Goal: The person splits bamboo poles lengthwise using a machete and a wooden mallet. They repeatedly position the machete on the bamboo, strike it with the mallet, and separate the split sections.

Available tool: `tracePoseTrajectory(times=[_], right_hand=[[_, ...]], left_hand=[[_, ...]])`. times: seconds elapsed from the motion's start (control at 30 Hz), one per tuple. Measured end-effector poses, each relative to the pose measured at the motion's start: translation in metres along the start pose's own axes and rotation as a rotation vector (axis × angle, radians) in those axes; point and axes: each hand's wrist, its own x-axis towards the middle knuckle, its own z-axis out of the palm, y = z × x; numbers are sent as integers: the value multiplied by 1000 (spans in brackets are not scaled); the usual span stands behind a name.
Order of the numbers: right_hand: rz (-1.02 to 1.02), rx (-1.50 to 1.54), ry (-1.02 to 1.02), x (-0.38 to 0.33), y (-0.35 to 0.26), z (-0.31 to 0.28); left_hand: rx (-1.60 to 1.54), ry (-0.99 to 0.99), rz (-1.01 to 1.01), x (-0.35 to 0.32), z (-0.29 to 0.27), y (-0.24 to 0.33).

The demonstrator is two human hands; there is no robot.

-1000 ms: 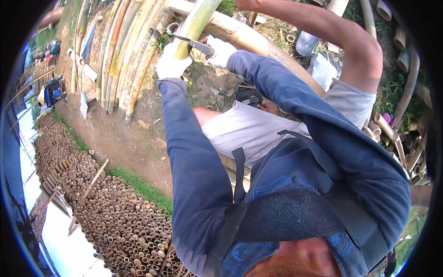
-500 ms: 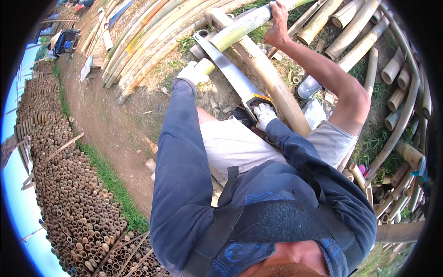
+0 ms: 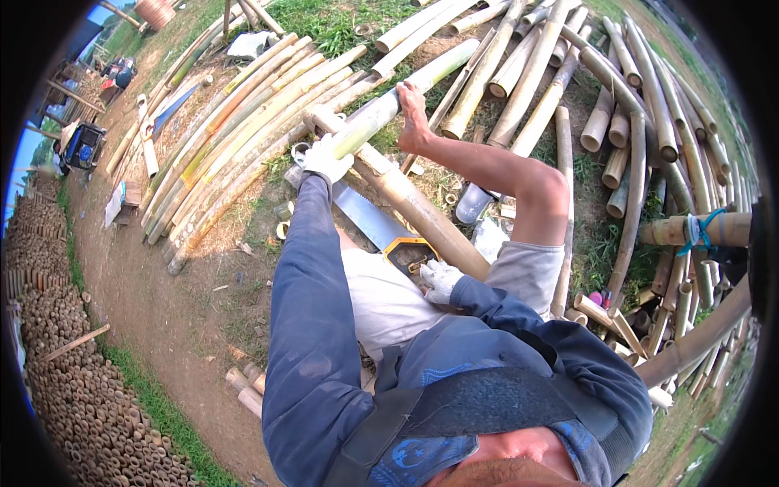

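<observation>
My left hand (image 3: 327, 158), in a white glove, is closed around the near end of a green bamboo pole (image 3: 369, 123). The pole lies across a thick bamboo log (image 3: 418, 207), and my bare foot (image 3: 415, 118) rests on it. In its white glove, my right hand (image 3: 441, 280) is closed at the yellow and black handle of a hand saw (image 3: 365, 219). The saw's blade points away from me beside the log, its tip partly hidden near my left wrist. Short bamboo offcuts (image 3: 283, 230) lie on the ground by my left forearm.
Long bamboo poles (image 3: 251, 122) lie side by side at the far left. More poles (image 3: 527, 73) are spread at the far right. Stacked cut bamboo (image 3: 81, 406) stands at the left, past a grass strip. A clear plastic bottle (image 3: 473, 203) lies right of the log.
My left hand has let go of a short bamboo piece and taken hold of the pole's end. The saw has come nearer, away from the pole. The whole view has shifted.
</observation>
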Motion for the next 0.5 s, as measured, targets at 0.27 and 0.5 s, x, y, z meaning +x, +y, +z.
tracePoseTrajectory(times=[0.27,0.5], right_hand=[[150,-62,7,-33,12,-3],[171,-10,68,-24,20,0]], left_hand=[[32,-248,-79,13,-19,17],[-315,-422,110,-1,-17,-29]])
